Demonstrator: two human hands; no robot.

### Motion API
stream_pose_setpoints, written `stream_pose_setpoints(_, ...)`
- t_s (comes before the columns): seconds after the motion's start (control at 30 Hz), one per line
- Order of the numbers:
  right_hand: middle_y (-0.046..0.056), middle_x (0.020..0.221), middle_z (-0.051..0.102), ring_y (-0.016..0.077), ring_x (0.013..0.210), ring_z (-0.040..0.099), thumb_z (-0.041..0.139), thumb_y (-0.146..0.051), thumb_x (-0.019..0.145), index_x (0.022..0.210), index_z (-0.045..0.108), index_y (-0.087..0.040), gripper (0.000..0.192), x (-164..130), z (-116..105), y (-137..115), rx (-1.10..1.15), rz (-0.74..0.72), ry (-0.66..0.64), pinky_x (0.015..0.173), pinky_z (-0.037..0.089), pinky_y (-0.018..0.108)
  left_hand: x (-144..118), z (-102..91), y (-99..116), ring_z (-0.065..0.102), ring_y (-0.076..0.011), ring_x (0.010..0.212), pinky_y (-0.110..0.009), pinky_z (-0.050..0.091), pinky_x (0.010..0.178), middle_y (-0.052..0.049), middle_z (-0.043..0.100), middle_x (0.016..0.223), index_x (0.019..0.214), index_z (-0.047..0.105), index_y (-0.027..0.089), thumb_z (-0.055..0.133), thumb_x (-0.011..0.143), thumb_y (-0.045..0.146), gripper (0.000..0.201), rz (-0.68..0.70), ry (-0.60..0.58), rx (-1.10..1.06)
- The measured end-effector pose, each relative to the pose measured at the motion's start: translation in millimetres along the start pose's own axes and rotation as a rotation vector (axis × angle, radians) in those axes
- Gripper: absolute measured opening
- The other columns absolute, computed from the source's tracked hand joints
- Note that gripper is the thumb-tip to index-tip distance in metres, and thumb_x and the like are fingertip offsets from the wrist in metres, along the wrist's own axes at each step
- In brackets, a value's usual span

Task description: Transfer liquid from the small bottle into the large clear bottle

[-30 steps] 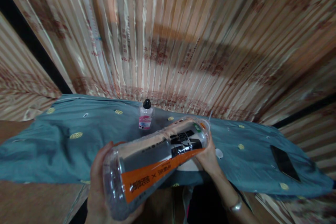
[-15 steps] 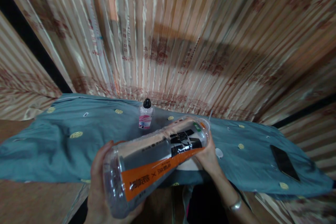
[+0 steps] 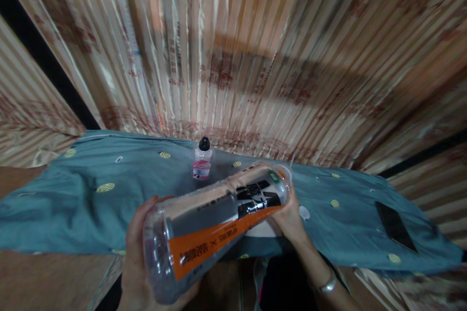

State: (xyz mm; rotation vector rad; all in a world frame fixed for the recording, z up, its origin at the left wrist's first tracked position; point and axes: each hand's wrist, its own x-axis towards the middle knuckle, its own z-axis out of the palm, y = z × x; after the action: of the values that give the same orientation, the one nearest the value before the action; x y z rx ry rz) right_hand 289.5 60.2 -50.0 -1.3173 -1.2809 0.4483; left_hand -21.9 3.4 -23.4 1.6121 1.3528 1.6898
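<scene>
A big clear plastic bottle with an orange, black and silver label is held slantwise in front of me, its near end low on the left. My left hand wraps round the near end. At the far right end, my right hand grips the bottle from below, a silver bracelet on that wrist. A thin pale strip like a straw sticks up by the far end. Behind the bottle stands a small clear bottle with a black cap and pink label. The right fingers are partly hidden.
A blue-green patterned cloth covers the table. A black phone lies at the right, and a small white round piece sits by my right wrist. Beneath the big bottle shows something pale and flat. Striped curtains hang behind.
</scene>
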Motion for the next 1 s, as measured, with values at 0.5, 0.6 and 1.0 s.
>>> stream_pose_setpoints(0.5,0.016,0.134,0.073,0.0372,0.121,0.073,0.093,-0.048,0.064,0.144,0.051,-0.02,0.095,0.6,0.5,-2.6,0.034,0.034,-0.006,0.11,0.057,0.055,-1.4,0.7,2.7,0.078,-0.0348,0.104,-0.039,0.072,0.067,-0.001,0.078,0.13,0.14,0.061,0.04,0.101,0.041,0.017,0.109,-0.184,0.064,-0.134)
stream_pose_setpoints(0.6,0.016,0.133,0.073,0.0368,0.121,0.073,0.093,-0.049,0.065,0.144,0.052,-0.019,0.094,0.2,-0.1,-1.8,0.007,0.038,-0.003,0.111,0.057,0.054,-2.5,5.2,7.9,0.074,-0.0351,0.112,-0.035,0.071,0.069,0.001,0.076,0.13,0.13,0.068,0.04,0.101,0.04,0.013,0.1,-0.132,0.115,-0.048)
stream_pose_setpoints(1.0,0.015,0.135,0.073,0.0361,0.123,0.072,0.095,-0.046,0.063,0.144,0.052,-0.02,0.096,0.0,0.3,-1.3,0.032,0.048,-0.008,0.114,0.055,0.054,-4.2,4.1,8.3,0.076,-0.0339,0.105,-0.035,0.071,0.067,-0.001,0.077,0.128,0.133,0.067,0.04,0.103,0.036,0.014,0.106,-0.141,0.084,-0.113)
